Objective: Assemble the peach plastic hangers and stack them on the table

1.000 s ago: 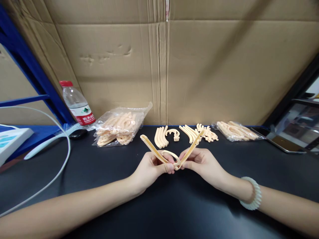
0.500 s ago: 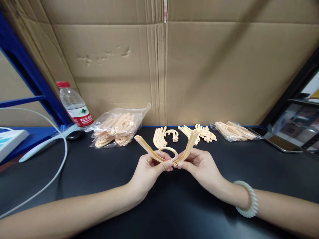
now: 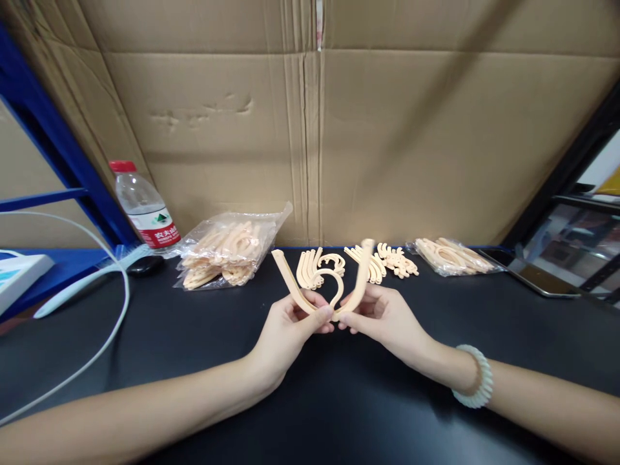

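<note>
- Head view: the left hand and right hand meet just above the black worktop, near its middle, fingertips almost touching.
- The left hand is closed, thumb and fingers pinching the lower end of the left strip, a long curved peach plastic piece that slants up and away to the left.
- The right hand is closed the same way on the lower end of the right strip, which rises nearly upright, leaning slightly right.
- The two strips come together at the fingertips and form a V.
- A peach hook curls up between the strips from the point where they join; I cannot tell which fingers hold it.
- A pale bead bracelet sits on the right wrist.
- Behind the hands, loose parts of the same colour lie in small rows along the far edge of the worktop.
- A clear bag of such parts lies to the left of them, and a smaller bag to the right.
- A water bottle with a red cap stands at the far left, beside a blue rack.
- A white cable loops over the left part of the worktop.
- A cardboard wall closes off the back.
- A dark screen lies flat at the far right.
</note>
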### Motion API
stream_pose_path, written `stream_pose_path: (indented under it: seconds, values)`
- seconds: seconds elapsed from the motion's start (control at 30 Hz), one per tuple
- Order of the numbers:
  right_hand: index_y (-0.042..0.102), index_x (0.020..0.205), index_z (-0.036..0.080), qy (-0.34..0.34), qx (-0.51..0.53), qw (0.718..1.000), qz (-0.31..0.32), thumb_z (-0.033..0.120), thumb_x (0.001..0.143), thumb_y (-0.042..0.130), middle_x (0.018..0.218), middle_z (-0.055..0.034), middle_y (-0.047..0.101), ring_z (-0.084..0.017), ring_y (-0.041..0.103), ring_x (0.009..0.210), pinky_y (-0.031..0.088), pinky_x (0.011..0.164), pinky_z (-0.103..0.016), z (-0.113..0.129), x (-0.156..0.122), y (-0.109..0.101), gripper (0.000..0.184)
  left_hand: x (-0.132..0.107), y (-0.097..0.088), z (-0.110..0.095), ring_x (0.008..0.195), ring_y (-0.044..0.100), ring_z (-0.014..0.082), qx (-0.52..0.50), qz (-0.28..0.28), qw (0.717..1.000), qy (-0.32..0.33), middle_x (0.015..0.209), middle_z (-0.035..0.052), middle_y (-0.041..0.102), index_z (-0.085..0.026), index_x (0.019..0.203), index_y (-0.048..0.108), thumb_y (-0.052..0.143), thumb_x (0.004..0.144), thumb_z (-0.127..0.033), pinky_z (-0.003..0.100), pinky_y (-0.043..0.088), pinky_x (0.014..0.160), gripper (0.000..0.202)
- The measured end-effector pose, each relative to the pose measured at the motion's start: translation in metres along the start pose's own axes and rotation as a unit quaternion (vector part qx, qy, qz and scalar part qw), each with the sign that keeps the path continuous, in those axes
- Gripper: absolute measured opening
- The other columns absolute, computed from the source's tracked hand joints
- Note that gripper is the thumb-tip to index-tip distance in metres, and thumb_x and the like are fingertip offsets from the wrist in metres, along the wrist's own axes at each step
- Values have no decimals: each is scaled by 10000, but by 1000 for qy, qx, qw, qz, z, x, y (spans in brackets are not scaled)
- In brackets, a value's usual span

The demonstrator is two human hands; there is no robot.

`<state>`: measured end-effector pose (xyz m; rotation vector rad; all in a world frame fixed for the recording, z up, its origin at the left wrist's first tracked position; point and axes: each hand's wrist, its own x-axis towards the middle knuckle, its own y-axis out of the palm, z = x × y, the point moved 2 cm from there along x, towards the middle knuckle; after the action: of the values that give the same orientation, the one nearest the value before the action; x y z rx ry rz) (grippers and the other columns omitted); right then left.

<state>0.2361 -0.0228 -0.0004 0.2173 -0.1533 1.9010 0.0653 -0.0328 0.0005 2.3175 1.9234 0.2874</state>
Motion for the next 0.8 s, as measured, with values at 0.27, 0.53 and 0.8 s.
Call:
stream_pose_path:
  seconds: [0.27,0.53,0.8]
  values:
    - [682,751,160,20,-103,986,128,301,692,820,686,-25,689,-159,666,589,554,529,-258,18,16,-66,206,7,-16,-5,604,638,86,23,-7,998,-66,691,-19,623,-133,752,608,859,648,-331,169,542,623,336]
    - [698,738,174,-45,-356,913,196,327,761,763,672,-12,685,-158,638,610,469,550,-242,25,20,-95,168,32,-42,-24,599,642,139,212,117,969,-53,654,37,682,-137,741,712,830,653,-321,224,531,587,236]
    - [673,740,169,-64,-436,864,244,363,794,734,774,-23,646,-164,581,724,437,668,-277,23,23,-95,210,35,-46,-38,710,651,177,390,241,886,63,764,36,726,-173,741,753,772,726,-268,255,481,681,98]
